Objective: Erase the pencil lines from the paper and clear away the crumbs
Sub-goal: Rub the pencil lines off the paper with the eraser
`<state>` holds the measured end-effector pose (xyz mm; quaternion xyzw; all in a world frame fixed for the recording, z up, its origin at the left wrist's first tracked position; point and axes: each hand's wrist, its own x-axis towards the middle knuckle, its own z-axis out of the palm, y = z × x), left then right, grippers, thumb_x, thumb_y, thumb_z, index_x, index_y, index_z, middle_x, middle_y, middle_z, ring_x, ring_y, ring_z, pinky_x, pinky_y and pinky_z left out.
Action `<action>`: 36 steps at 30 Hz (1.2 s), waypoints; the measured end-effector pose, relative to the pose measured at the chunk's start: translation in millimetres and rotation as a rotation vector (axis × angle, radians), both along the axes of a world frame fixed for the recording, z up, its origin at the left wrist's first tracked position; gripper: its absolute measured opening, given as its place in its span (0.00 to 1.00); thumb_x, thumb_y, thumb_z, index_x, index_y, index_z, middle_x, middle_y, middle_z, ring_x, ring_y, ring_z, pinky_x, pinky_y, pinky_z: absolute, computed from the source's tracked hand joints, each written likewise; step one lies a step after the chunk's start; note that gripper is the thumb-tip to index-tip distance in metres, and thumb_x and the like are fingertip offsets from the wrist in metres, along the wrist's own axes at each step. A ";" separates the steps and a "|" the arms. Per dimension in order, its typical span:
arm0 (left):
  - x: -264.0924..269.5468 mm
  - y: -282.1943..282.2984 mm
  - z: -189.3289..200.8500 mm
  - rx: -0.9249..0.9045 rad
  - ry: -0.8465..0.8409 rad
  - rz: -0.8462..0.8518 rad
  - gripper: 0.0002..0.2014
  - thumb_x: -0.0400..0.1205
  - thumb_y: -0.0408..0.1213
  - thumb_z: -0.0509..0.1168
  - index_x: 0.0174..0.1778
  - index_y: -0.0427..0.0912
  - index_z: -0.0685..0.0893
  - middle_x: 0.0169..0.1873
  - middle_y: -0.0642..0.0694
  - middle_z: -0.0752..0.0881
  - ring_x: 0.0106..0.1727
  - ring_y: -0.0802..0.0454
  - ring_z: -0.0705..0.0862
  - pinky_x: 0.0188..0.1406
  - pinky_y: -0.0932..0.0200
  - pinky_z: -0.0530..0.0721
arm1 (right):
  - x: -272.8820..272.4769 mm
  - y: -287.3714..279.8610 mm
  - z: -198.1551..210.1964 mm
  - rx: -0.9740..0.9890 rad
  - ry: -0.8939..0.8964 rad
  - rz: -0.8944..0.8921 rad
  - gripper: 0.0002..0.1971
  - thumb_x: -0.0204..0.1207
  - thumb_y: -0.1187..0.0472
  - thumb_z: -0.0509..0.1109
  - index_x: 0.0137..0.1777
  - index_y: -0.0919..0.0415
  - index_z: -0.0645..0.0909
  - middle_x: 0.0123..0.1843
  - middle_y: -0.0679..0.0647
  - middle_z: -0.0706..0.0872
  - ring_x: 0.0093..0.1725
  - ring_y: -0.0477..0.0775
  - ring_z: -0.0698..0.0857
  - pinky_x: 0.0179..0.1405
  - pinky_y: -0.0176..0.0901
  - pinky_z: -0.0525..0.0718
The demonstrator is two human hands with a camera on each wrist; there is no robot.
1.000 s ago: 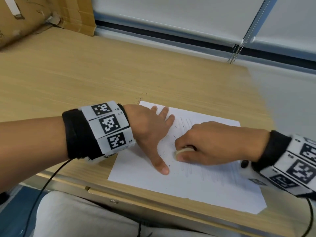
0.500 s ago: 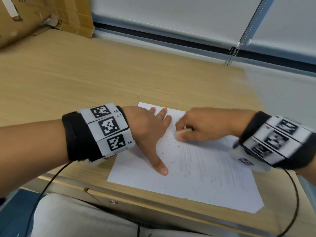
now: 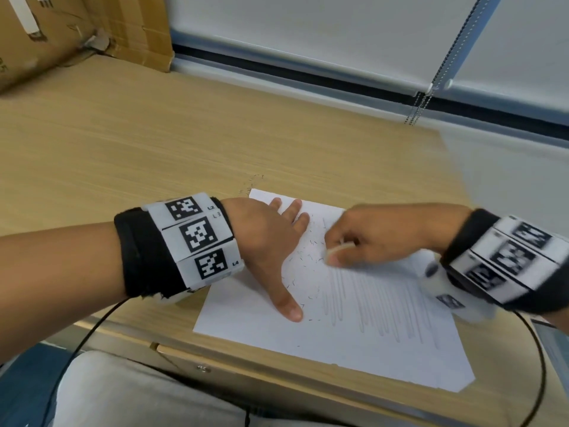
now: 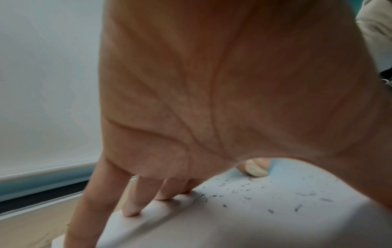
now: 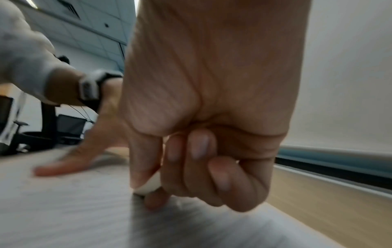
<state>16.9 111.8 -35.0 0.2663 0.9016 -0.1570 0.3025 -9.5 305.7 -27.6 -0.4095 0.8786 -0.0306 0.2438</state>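
nearest, along the near edge of the wooden counter [image 3: 154, 143], lies the white paper [image 3: 246, 322], set at a slant with its near right corner close to the counter's edge. faint grey pencil lines [image 3: 385, 306] run in upright strokes over the right and middle of the sheet; the left part is bare of them.

on the left part of the sheet the left hand [image 3: 264, 241] lies flat, palm down, its fingers [image 4: 131, 208] straight and a little spread, tips pressing the far left corner of the paper, the thumb reaching toward the near side. it holds nothing.

scattered dark crumbs [image 3: 304, 260] lie on the paper between the thumb and the fingers of that hand and just right of it; a few more lie nearer, below the thumb tip.

just right of the crumbs, the right hand [image 3: 378, 238] is curled, its fingers [image 5: 201, 147] folded in, and thumb and forefinger pinch a small pale eraser [image 3: 337, 249], whose lower edge touches the paper at the far end of the pencil lines. this hand and its wristband are blurred.

farther off, a few crumbs lie on the counter just beyond the sheet's far left corner. at the far left stands a cardboard box [image 3: 77, 35], and along the far side hangs a white roller blind [image 3: 308, 32] with a bead chain [image 3: 443, 60].
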 end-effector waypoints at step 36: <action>2.8 1.8 3.4 0.004 -0.027 0.036 0.73 0.55 0.81 0.67 0.79 0.55 0.22 0.80 0.50 0.22 0.84 0.43 0.32 0.80 0.37 0.55 | 25.8 -12.8 5.6 0.061 0.201 -0.076 0.18 0.80 0.45 0.59 0.33 0.55 0.74 0.28 0.49 0.78 0.31 0.53 0.78 0.32 0.50 0.79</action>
